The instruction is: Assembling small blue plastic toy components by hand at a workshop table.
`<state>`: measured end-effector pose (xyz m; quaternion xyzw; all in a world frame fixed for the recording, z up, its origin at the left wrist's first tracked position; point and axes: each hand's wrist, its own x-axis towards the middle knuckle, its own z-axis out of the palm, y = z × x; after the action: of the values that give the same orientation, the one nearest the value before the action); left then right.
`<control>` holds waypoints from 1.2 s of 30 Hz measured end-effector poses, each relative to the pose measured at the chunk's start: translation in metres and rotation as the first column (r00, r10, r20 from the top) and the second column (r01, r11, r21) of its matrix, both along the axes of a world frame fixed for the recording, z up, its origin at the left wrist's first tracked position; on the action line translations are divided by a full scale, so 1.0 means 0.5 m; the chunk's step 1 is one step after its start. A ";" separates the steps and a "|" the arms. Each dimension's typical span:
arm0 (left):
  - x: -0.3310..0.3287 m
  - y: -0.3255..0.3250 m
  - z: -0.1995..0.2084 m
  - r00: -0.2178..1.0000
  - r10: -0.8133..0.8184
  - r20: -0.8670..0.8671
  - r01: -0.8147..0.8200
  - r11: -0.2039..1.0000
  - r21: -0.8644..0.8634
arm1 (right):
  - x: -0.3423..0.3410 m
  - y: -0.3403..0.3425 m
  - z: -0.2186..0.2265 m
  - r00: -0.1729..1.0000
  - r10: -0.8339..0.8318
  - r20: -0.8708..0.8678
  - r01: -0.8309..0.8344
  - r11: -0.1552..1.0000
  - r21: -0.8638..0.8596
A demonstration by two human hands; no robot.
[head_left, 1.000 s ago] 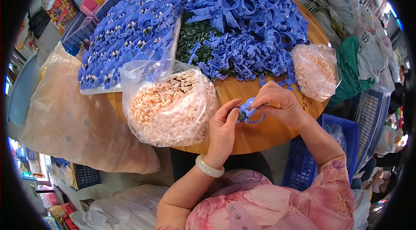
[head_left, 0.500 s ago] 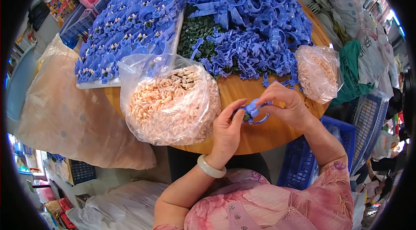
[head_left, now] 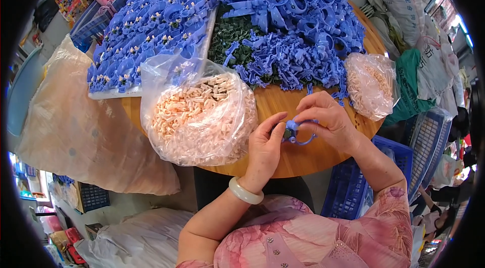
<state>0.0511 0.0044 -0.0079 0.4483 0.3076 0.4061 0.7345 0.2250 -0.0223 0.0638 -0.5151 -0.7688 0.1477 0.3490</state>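
Note:
Over the near edge of the round table, both my hands are closed on one small blue plastic part (head_left: 304,142) with a ring-shaped loop. My left hand (head_left: 265,147), a pale bangle on its wrist, pinches the part's left end between thumb and fingers; a dark green bit shows there. My right hand (head_left: 329,120) grips its upper right side, thumb and fingertips bent down onto it. Just left of my left hand stands an open clear bag (head_left: 202,139) of small cream-coloured pieces. Beyond my hands lies a heap of small blue plastic parts (head_left: 290,61).
Larger blue ringed parts (head_left: 303,3) pile up at the back, beside dark green pieces (head_left: 227,41). At back left, a white board (head_left: 115,94) carries rows of blue assemblies. Another clear bag (head_left: 371,86) of cream pieces sits at the right edge. Blue crates (head_left: 346,187) stand below right.
My right fingers have shifted slightly on the blue part, and its loop is turned a little more toward me. My left hand keeps its pinch almost in place.

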 end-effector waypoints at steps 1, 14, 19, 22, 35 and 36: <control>0.003 -0.001 0.005 1.000 0.023 0.008 -0.023 0.999 -0.030 | 0.002 0.000 0.002 0.994 0.027 0.103 -0.033 0.998 0.054; 0.007 -0.004 0.004 0.998 0.067 0.019 -0.067 0.998 0.008 | 0.008 0.002 -0.010 0.995 0.091 0.032 -0.093 0.994 0.054; 0.003 -0.003 0.011 0.996 0.049 0.076 -0.039 0.992 -0.123 | 0.098 0.006 -0.023 0.961 -0.236 -0.144 0.230 0.972 -0.053; 0.000 -0.003 0.020 0.997 0.035 0.062 -0.027 0.992 -0.127 | 0.128 -0.002 -0.056 0.960 -0.273 0.063 0.274 0.962 -0.005; -0.007 -0.001 0.031 0.997 0.029 0.066 -0.018 0.987 -0.161 | 0.089 -0.034 -0.063 0.917 -0.167 0.361 0.100 0.975 0.196; -0.007 0.000 0.031 0.997 0.030 0.065 -0.019 0.987 -0.162 | 0.079 -0.035 -0.056 0.935 -0.151 0.322 0.123 0.987 0.106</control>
<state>0.0475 0.0044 0.0074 0.3697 0.3200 0.4038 0.7732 0.2646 -0.0400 0.0360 -0.5697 -0.7839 0.0025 0.2468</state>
